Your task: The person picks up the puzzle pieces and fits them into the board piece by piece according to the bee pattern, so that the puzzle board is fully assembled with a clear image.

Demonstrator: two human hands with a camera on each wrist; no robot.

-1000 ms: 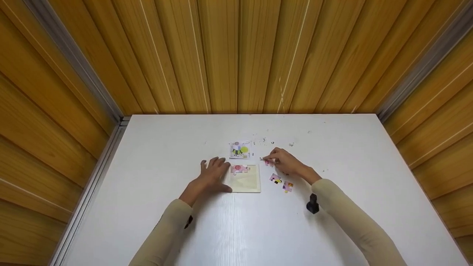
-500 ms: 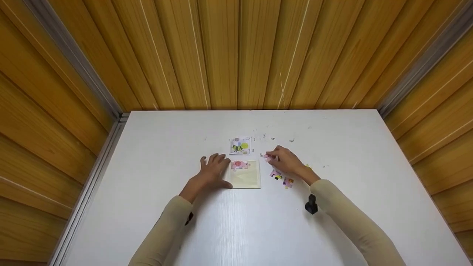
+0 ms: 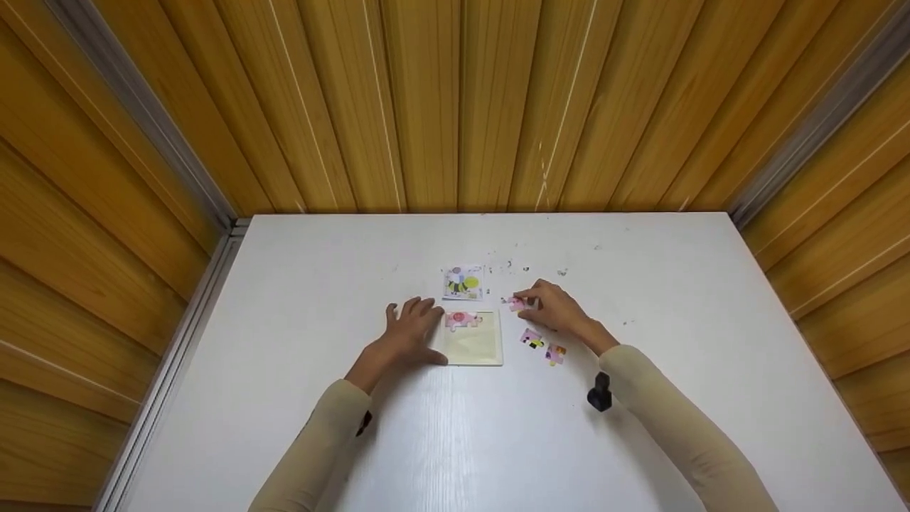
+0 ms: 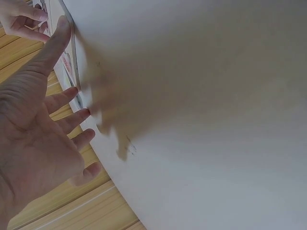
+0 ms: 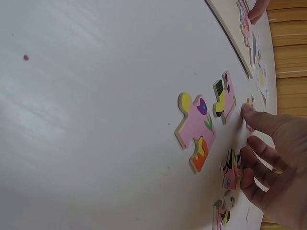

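In the head view my left hand [image 3: 409,334] lies with spread fingers along the left side of a cream puzzle tray [image 3: 473,348]. Its thumb [image 4: 60,36] touches the tray's near-left corner, and the index fingertip is by the far-left one. Joined pink puzzle pieces [image 3: 462,320] fill the tray's far-left part. Right of the tray, my right hand [image 3: 558,309] pinches a small pink puzzle piece [image 3: 515,304] between thumb and index finger, low over the table. The right wrist view shows this piece mostly hidden behind the thumb [image 5: 256,119].
Two loose pieces, one black-and-yellow [image 3: 531,339] and one orange-cornered [image 3: 555,353], lie right of the tray. More pieces [image 5: 232,170] lie beneath the right hand's curled fingers. A bee picture card [image 3: 463,283] lies beyond the tray on the white table [image 3: 426,441].
My right hand's index finger was stretched out over the pink piece; now thumb and index finger close around it. The left hand and the tray have stayed in place.
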